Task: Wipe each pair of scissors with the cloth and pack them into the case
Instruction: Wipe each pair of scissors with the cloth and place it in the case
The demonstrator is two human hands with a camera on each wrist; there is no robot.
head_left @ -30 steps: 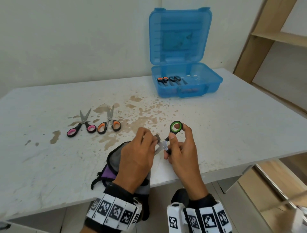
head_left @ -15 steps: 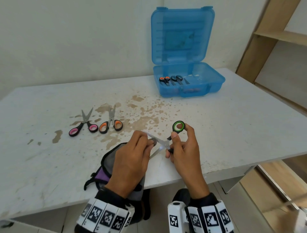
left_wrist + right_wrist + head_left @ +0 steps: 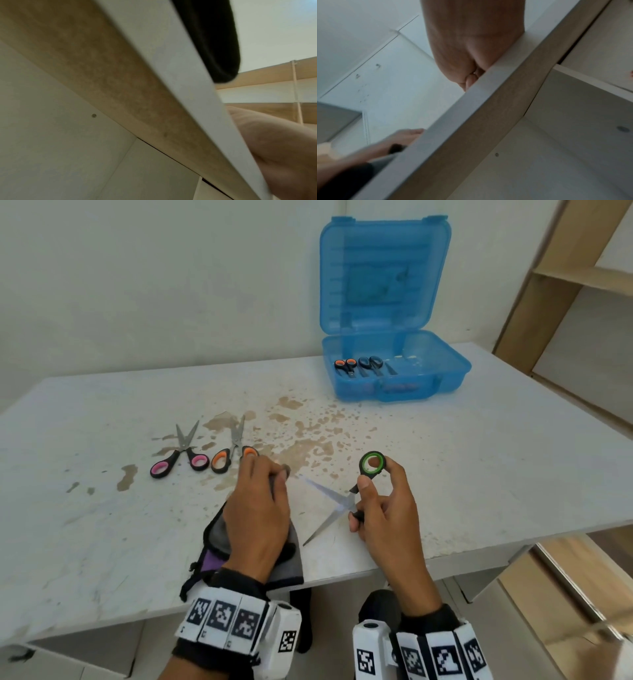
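Note:
My right hand (image 3: 371,494) grips green-handled scissors (image 3: 337,501) by their handles, blades spread wide and pointing left over the table's front edge. My left hand (image 3: 270,484) pinches a grey and purple cloth (image 3: 219,535), which drapes under the palm. The hand is just left of the upper blade tip, apart from it. Pink-handled scissors (image 3: 181,455) and orange-handled scissors (image 3: 233,450) lie on the table at the left. An open blue case (image 3: 404,385) at the back holds two pairs of scissors (image 3: 359,366). Both wrist views show mostly the table's underside and edge.
The white table (image 3: 479,467) is stained brown in the middle. A wooden shelf unit (image 3: 561,313) stands at the right, close to the case. The table's front edge (image 3: 171,67) runs just below both wrists.
My left hand with the cloth has slid left off the blade and now sits clear of its tip. The scissors' blades have spread wider. My right hand holds about the same place.

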